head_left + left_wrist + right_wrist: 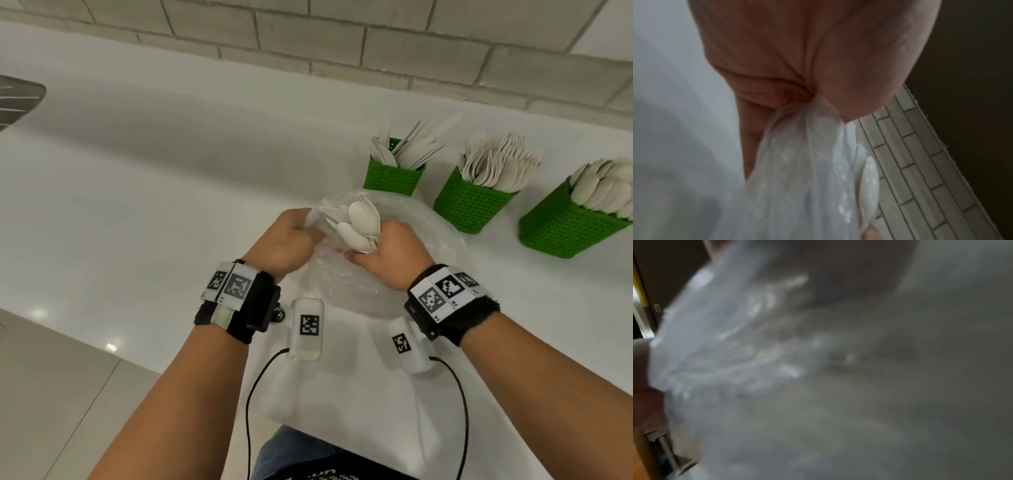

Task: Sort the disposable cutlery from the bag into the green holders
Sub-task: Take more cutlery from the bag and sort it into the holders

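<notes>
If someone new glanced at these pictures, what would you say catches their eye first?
Most striking are the three green holders lined up at the right of the white counter, each bristling with white cutlery. In the middle foreground, the left hand grips the edge of a clear plastic bag, while the right hand holds a bunch of white spoons at its mouth.

No words or brands are showing legibly. Black-and-white square code markers are sitting on the left wristband (228, 286) and right wristband (445, 291), with tiny characters beside them too small to read; white print on the dark shirt (329, 474) is cut off.
</notes>
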`<state>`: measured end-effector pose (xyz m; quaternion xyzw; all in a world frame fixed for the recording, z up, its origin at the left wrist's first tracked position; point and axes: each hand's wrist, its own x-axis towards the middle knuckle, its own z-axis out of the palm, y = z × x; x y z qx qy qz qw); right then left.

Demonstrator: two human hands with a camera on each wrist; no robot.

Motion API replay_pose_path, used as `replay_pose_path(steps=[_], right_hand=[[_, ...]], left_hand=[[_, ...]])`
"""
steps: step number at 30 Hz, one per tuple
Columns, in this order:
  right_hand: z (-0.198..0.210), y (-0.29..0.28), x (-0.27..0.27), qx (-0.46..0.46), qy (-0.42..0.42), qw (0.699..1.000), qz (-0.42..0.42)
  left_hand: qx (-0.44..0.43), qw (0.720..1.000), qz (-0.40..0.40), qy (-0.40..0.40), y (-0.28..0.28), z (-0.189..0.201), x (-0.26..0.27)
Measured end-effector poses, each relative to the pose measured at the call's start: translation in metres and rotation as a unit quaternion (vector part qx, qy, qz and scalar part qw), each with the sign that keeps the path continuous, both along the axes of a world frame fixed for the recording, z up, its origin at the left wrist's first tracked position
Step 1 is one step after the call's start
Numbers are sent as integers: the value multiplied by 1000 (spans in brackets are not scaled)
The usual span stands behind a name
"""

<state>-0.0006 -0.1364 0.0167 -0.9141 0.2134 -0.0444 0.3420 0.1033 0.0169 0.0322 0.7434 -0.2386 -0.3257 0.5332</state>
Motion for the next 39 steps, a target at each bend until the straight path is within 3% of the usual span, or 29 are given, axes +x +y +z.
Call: replay_pose_path(steps=[6, 10, 14, 18, 21, 25, 27, 31, 35, 39], right_hand=[[6, -11, -5, 89, -51, 995, 3], [12, -3, -4, 150, -78, 986, -7], [12, -15, -7, 130, -29, 991, 23], [10, -14, -15, 149, -32, 988, 30], [8, -17, -21, 183, -28, 982, 28], [8, -25, -26, 198, -7, 980, 30], [10, -22, -23, 215, -21, 975, 41], [19, -12, -13, 235, -61, 969, 56], [21, -27, -26, 209, -12, 975, 77], [21, -37, -35, 305, -158, 939, -10]], left_hand=[[-21, 997, 62, 32, -8, 2, 2], [26, 999, 42, -7, -11, 4, 6], [-1, 994, 59, -91, -7, -1, 22], [-61, 992, 100, 35, -15, -6, 15], [-54, 986, 107, 115, -21, -8, 17], [-20, 973, 160, 168, -24, -4, 23], [-9, 974, 147, 174, -27, -2, 17], [8, 990, 53, 131, -35, -5, 3], [37, 991, 105, 75, -22, -16, 33], [149, 986, 77, 24, -6, -30, 54]])
